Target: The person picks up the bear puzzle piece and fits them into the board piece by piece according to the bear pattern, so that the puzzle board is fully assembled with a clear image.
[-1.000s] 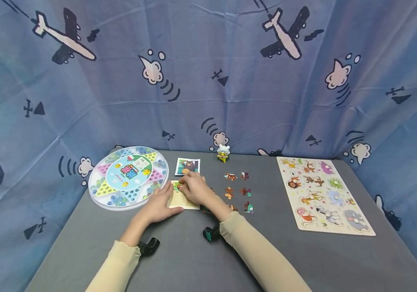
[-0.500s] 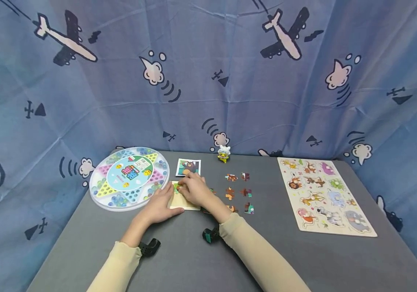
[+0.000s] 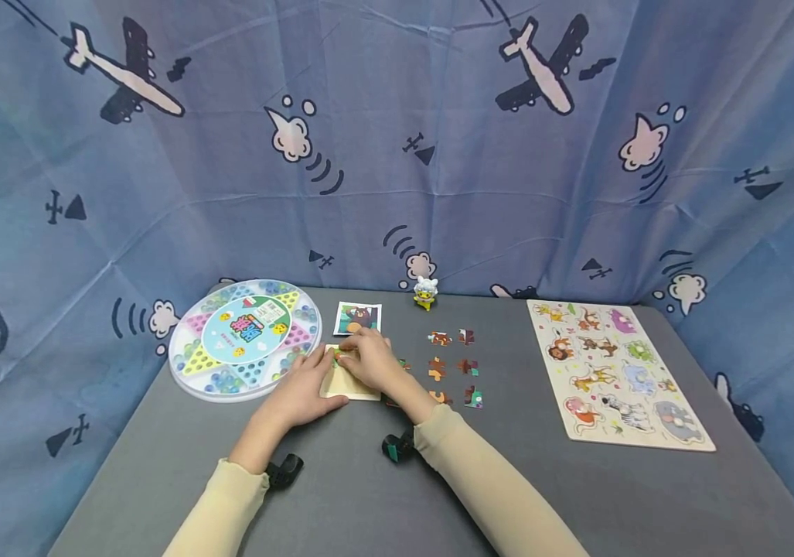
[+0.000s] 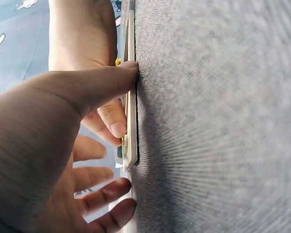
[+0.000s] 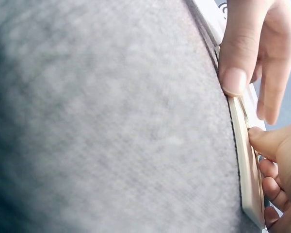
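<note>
A small pale wooden puzzle tray [image 3: 349,387] lies on the grey table in front of me. My left hand [image 3: 302,394] is spread at its left side; in the left wrist view the straight thumb [image 4: 109,80] touches the tray's edge. Over the tray's upper part, my right hand [image 3: 370,362] has thumb and fingertips together at a small green puzzle piece [image 3: 336,357] in the upper left corner. The right wrist view shows the right thumb [image 5: 262,138] low against the tray's face. The right fingers partly cover the piece.
Several loose puzzle pieces [image 3: 436,367] lie right of the tray, some behind the right forearm. A bear picture card [image 3: 349,309] is beyond it. A round game box [image 3: 243,340] sits left, a small figurine [image 3: 425,292] at the back, an animal puzzle board [image 3: 619,375] right.
Both hands stay at the tray in nearly the same place. The right hand's fingertips and wrist shift only slightly at the corner piece.
</note>
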### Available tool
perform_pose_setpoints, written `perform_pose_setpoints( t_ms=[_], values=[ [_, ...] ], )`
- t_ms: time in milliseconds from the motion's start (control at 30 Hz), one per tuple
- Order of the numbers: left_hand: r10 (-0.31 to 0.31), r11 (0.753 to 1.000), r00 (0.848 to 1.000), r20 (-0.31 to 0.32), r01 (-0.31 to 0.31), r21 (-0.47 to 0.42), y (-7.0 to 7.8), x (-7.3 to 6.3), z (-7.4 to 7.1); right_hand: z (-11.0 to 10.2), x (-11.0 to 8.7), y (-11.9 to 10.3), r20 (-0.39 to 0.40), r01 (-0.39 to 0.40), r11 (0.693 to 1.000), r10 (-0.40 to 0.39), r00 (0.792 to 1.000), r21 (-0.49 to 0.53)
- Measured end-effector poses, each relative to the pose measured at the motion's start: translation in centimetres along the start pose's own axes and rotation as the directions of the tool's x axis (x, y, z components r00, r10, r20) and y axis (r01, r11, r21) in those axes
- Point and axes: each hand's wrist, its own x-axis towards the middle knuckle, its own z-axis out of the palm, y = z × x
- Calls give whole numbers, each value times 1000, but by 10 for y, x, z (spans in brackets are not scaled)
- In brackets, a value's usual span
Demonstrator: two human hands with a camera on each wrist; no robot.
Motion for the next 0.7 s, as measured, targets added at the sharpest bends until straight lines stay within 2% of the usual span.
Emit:
perform_pose_setpoints(
  t_ms=[133,300,600,700],
  values=[
    [46,999,999,-7,-46,19,1,-2,-2,0,0,2,-3,-2,1000,2,1000,19],
    [105,994,994,10,-105,-6,-4,-2,0,1,-2,3,7,-3,999,2,1000,36],
    [146,985,988,50,-141,-96,-16,0,8,-6,0,3,65,19,999,-21,998,28],
    [156,983,987,47,-151,-103,-18,1,8,-15,4,4,81,32,997,-38,996,71]
  ],
)
